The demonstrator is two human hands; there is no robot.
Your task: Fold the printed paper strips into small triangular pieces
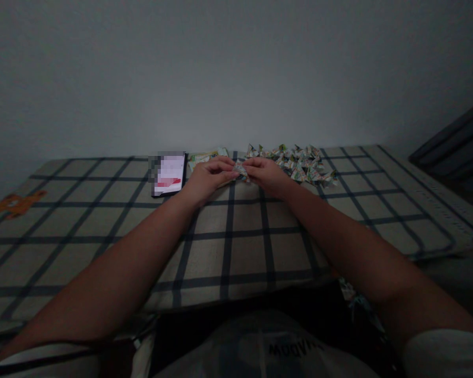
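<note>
A small folded piece of patterned paper (pixel 240 169) is held between my two hands above the checked cloth. My left hand (pixel 209 178) pinches its left side between thumb and fingers. From the right, the fingertips of my right hand (pixel 267 174) close on its other side. Several folded paper pieces (pixel 299 164) with pointed tips lie in rows just right of and behind my right hand. Flat patterned paper (pixel 208 156) lies behind my left hand, partly hidden by it.
A tablet or phone (pixel 170 174) with a lit screen lies left of my left hand. The checked tablecloth (pixel 248 252) covers the table, which meets a plain wall at the back. An orange bear-shaped item (pixel 16 203) is at the far left.
</note>
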